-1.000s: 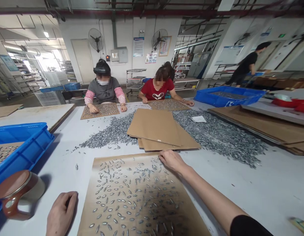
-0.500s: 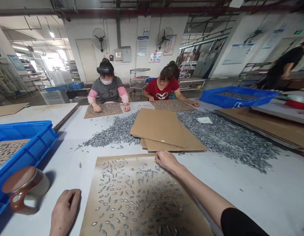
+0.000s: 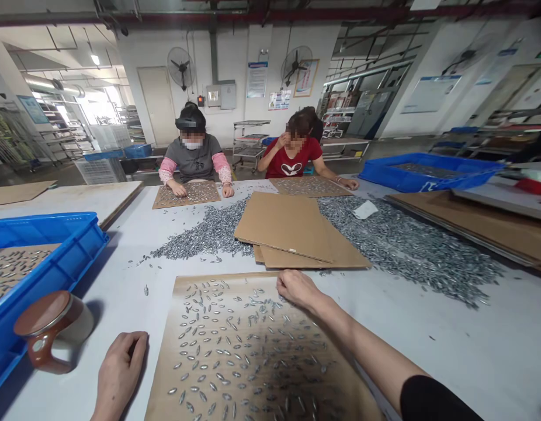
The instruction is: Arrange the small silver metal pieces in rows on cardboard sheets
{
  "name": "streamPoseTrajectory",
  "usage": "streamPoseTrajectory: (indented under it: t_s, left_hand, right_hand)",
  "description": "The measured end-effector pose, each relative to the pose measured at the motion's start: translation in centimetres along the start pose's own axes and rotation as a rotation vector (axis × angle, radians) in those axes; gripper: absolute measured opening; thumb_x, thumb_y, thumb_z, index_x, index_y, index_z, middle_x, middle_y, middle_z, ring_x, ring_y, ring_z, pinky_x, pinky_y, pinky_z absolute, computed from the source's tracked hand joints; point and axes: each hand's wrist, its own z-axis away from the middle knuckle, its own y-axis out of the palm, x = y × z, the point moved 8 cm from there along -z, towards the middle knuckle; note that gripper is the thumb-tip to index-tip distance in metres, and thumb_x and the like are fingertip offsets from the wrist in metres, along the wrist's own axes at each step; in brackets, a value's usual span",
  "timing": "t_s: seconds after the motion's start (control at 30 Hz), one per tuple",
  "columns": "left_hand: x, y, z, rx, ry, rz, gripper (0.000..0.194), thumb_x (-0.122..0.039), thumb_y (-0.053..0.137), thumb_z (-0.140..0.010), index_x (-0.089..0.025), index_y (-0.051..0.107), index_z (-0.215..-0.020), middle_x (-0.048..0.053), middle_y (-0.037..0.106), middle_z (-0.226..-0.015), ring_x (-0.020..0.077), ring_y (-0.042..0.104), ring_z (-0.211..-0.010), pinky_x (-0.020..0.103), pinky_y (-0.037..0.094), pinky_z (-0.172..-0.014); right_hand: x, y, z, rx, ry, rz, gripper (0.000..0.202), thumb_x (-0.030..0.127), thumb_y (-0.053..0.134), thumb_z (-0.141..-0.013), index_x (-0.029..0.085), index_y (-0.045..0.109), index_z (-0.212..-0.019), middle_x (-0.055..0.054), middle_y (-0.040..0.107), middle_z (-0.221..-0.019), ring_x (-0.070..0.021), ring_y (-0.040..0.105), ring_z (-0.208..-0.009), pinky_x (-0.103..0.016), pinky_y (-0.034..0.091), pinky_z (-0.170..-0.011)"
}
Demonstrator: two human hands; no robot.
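Observation:
A sheet of brown cardboard (image 3: pixel 165 351) lies in front of me, scattered with many small, silvery, spindle-shaped metal pieces (image 3: pixel 218 362). My right hand (image 3: pixel 297 287) rests at the sheet's far edge, right of its middle, with the fingers curled closed. What those fingers hold, if anything, is hidden. Left of the sheet, my left hand (image 3: pixel 121 368) lies on the white table (image 3: pixel 134 316), loosely curled, and nothing shows in it. Just beyond my right hand, several larger cardboard sheets (image 3: pixel 283 225) are stacked askew on a heap of the same metal pieces (image 3: pixel 209 234).
At left stand a lidded mug (image 3: pixel 55 330) and a blue tray (image 3: pixel 84 245). Another blue tray (image 3: pixel 380 175) and stacked boards (image 3: pixel 463 219) are at right. Across the table, two people sit at cardboard sheets. White paper (image 3: pixel 364 209) lies on the heap.
The view has shifted slightly. My hands keep their places. The person in red has raised a hand to their head, the white paper has tilted, and the person at far right has mostly left view.

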Motion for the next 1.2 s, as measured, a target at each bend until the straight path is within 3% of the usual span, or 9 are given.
streamPoseTrajectory:
  t_s: [0.23,0.4,0.5,0.6,0.8,1.07,1.2]
  left_hand:
    - [-0.5,-0.3,-0.1,-0.022,0.020,0.004,0.040,-0.055,0.048,-0.087,-0.025,0.074,-0.084,0.006,0.075,-0.093,0.0233,0.071,-0.084,0.033,0.055,-0.074]
    - [-0.2,-0.1,-0.2,0.005,-0.002,-0.008,0.041,-0.055,0.047,-0.087,-0.025,0.075,-0.086,0.006,0.075,-0.095,0.0242,0.071,-0.088,0.033,0.054,-0.075]
    - [0.1,0.0,-0.3,0.015,0.001,-0.008,0.041,-0.055,0.047,-0.088,-0.025,0.075,-0.087,0.006,0.075,-0.096,0.0239,0.071,-0.088,0.033,0.054,-0.074]
    - [0.0,-0.1,-0.4,0.006,0.009,-0.009,0.041,-0.055,0.048,-0.088,-0.025,0.075,-0.086,0.006,0.075,-0.096,0.0240,0.071,-0.088,0.033,0.054,-0.074]
    - [-0.7,-0.6,-0.3,-0.017,0.025,-0.017,0.040,-0.054,0.048,-0.087,-0.025,0.076,-0.085,0.007,0.076,-0.095,0.0240,0.072,-0.086,0.033,0.054,-0.074]
    - [-1.0,-1.0,-0.5,-0.038,0.044,-0.031,0.036,-0.051,0.051,-0.086,-0.025,0.076,-0.082,0.007,0.077,-0.092,0.0240,0.072,-0.084,0.032,0.054,-0.072]
    - [-0.9,-0.9,-0.5,-0.034,0.033,-0.030,0.036,-0.052,0.051,-0.087,-0.025,0.076,-0.084,0.006,0.077,-0.095,0.0240,0.072,-0.086,0.032,0.054,-0.072]
  right_hand:
    - [1.2,-0.6,-0.6,-0.015,-0.049,0.012,0.025,0.015,0.053,-0.093,0.014,0.077,-0.087,-0.017,0.078,-0.105,-0.0240,0.071,-0.094,-0.028,0.038,-0.072]
    - [-1.9,-2.3,1.2,-0.090,0.011,-0.059,0.030,0.019,0.049,-0.097,0.019,0.078,-0.089,-0.011,0.079,-0.099,-0.0206,0.070,-0.088,-0.026,0.036,-0.069]
    - [-3.1,-1.6,2.6,-0.075,0.016,-0.151,0.026,0.015,0.053,-0.092,0.019,0.075,-0.079,-0.007,0.077,-0.090,-0.0183,0.068,-0.083,-0.025,0.034,-0.067]
    - [-2.7,-0.1,3.2,-0.058,0.004,-0.197,0.024,0.016,0.054,-0.094,0.019,0.073,-0.080,-0.007,0.077,-0.095,-0.0176,0.068,-0.087,-0.024,0.035,-0.070]
    - [-2.1,1.6,1.7,-0.024,0.069,-0.196,0.022,0.023,0.054,-0.097,0.018,0.071,-0.084,-0.011,0.077,-0.099,-0.0210,0.068,-0.092,-0.027,0.036,-0.072]
    - [-3.3,1.0,2.0,-0.055,0.091,-0.215,0.026,0.025,0.050,-0.099,0.018,0.073,-0.091,-0.010,0.077,-0.100,-0.0202,0.067,-0.092,-0.027,0.036,-0.071]
    - [-2.7,0.2,2.9,-0.102,-0.004,-0.305,0.025,0.021,0.050,-0.097,0.018,0.074,-0.093,-0.008,0.076,-0.105,-0.0186,0.067,-0.095,-0.025,0.040,-0.078]
